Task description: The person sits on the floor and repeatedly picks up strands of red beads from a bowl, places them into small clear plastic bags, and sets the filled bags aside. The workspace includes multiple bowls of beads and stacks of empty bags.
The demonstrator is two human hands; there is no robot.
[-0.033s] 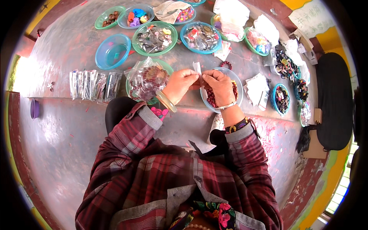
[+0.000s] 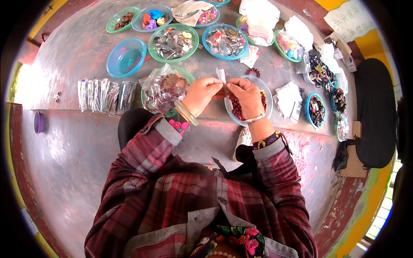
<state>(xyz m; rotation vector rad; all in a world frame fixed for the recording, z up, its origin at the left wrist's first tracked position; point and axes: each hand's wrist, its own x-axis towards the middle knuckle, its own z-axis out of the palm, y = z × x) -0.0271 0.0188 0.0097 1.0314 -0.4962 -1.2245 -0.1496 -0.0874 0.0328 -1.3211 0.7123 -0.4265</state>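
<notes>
A narrow, whitish, partly see-through strip point(image 2: 221, 76), perhaps a folded small plastic bag, stands up between my two hands. My left hand point(image 2: 204, 92) pinches its lower part from the left, thumb and forefinger closed. My right hand point(image 2: 246, 95) grips it from the other side, fingers bent in, above a pale blue bowl point(image 2: 269, 107) of dark red bead bracelets point(image 2: 238, 110). What the fingertips cover is hidden. Left of my left hand, a green bowl point(image 2: 144, 95) holds a clear plastic bag point(image 2: 160, 88) of dark red beaded strings. One red bead bracelet point(image 2: 254, 72) lies just beyond the blue bowl.
Bundles of slim packets point(image 2: 105, 95) lie at the left, below an empty-looking blue basin point(image 2: 112, 64). Farther back stand several bowls of small wrapped goods point(image 2: 175, 44). White cards point(image 2: 288, 101) and a blue basket point(image 2: 309, 112) of dark items are at the right. A step edge crosses before me.
</notes>
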